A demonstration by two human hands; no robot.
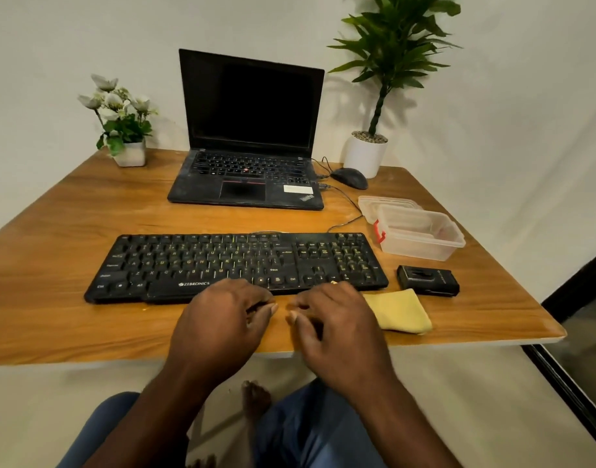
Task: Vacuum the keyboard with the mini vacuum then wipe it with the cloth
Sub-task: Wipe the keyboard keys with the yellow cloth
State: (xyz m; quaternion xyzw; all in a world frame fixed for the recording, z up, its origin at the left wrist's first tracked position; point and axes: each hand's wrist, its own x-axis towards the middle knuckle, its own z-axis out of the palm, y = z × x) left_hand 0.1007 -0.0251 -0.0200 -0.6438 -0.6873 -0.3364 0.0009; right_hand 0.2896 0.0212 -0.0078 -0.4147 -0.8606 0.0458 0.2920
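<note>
Black plastic fills the middle of my view: the keyboard (235, 265) lies flat across the wooden table (53, 251), its long side parallel to the near edge. Both hands hover over the strip of table in front of it. The left hand (219, 319) has its fingers loosely curled and pinches nothing; its knuckles overlap the keyboard's near edge, so I cannot tell whether it touches. The right hand (333, 319) is likewise relaxed and empty, fingers bent inward toward the left one, the two close together but apart.

The yellow cloth (399, 310) lies folded just right of the right hand, which hides its left part from me. The mini vacuum (428, 281), a small black block, lies behind the cloth, just off the keyboard's right end. Behind it stands a clear plastic box (421, 234) with a red clip, its lid (387, 202) lying partly under it.

Farther back an open laptop (249, 130) with a dark screen sits centred, a black mouse (349, 178) to its right with a cable trailing toward the keyboard. A white pot of white flowers (121, 123) stands at the far left corner, and a tall green plant (391, 62) in a white pot at the far right. Nothing lies between the hands and the keyboard.
</note>
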